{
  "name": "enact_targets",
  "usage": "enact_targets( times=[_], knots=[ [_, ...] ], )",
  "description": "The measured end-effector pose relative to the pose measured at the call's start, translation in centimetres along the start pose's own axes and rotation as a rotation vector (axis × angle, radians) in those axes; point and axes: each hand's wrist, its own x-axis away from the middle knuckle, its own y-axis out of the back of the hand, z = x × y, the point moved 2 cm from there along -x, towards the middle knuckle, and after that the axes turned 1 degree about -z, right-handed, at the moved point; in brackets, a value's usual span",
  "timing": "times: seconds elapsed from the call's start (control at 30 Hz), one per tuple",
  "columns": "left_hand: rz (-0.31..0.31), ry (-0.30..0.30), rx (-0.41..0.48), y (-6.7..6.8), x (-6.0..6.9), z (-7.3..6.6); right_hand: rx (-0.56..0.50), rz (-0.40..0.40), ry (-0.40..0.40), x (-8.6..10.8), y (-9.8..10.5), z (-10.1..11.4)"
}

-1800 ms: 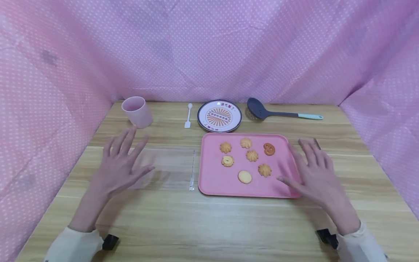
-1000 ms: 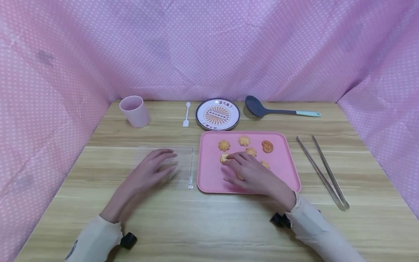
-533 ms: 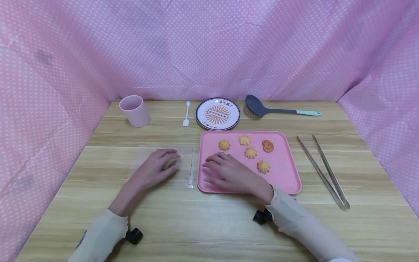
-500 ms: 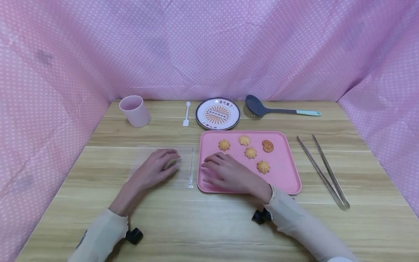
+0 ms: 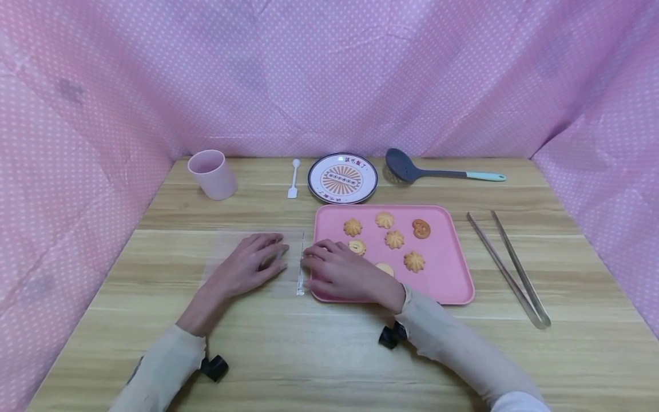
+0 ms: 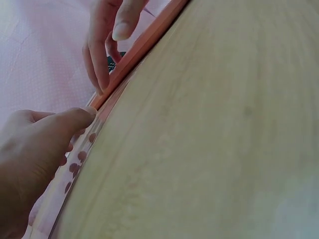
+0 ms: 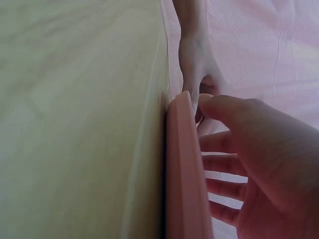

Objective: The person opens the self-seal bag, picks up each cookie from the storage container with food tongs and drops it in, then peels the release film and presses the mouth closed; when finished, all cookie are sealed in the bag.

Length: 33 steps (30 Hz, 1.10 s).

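Note:
A clear flat plastic bag (image 5: 291, 286) with a sealing strip along its right edge lies on the table in the head view. My left hand (image 5: 247, 266) rests over it, fingers loosely bent and pointing right. Beside the bag is a pink tray (image 5: 443, 289) bearing several cookies: a pretzel-shaped one (image 5: 421, 229), flower-shaped ones (image 5: 394, 240), a swirled one (image 5: 357, 246) and a plain round one (image 5: 385, 268), partly hidden. Across the tray's left rim reaches my right hand (image 5: 345, 272), its fingertips near the sealing strip. In the right wrist view, its fingers (image 7: 222, 164) are spread and hold nothing visible.
Behind stand a pink cup (image 5: 213, 176), a small white spatula (image 5: 294, 180), a patterned plate (image 5: 342, 178) and a dark skimmer (image 5: 403, 166) with a mint handle end. Metal tongs (image 5: 509, 269) lie right of the tray. A pink dotted curtain (image 5: 329, 80) surrounds the table.
Both hands came inward from wide apart. My right hand swept left across the tray to its left rim, uncovering the tongs and cookies. My left hand moved right over the bag.

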Motion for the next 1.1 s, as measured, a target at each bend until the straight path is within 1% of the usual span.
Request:
enact_targets(
  times=[0.17, 0.37, 0.7, 0.83, 1.0, 1.1],
  knots=[
    [0.012, -0.012, -0.011, -0.08, -0.16, -0.10, 0.028, 0.010, -0.007, -0.46, -0.40, 0.13],
    [0.026, -0.012, -0.028, -0.17, -0.10, -0.14, 0.049, 0.044, -0.016, -0.79, -0.67, 0.23],
    [0.025, -0.013, -0.039, -0.06, -0.03, -0.18, 0.047, 0.065, -0.032, -0.83, -0.56, 0.46],
    [0.009, -0.021, -0.034, -0.11, 0.03, -0.16, 0.041, 0.073, -0.036, -0.87, -0.57, 0.46],
    [-0.037, -0.050, -0.017, -0.14, 0.13, -0.11, 0.041, 0.075, -0.031, -0.94, -0.62, 0.37],
    [-0.063, -0.056, 0.004, -0.03, 0.20, -0.12, 0.045, 0.070, -0.025, -0.93, -0.63, 0.37]
  ],
)
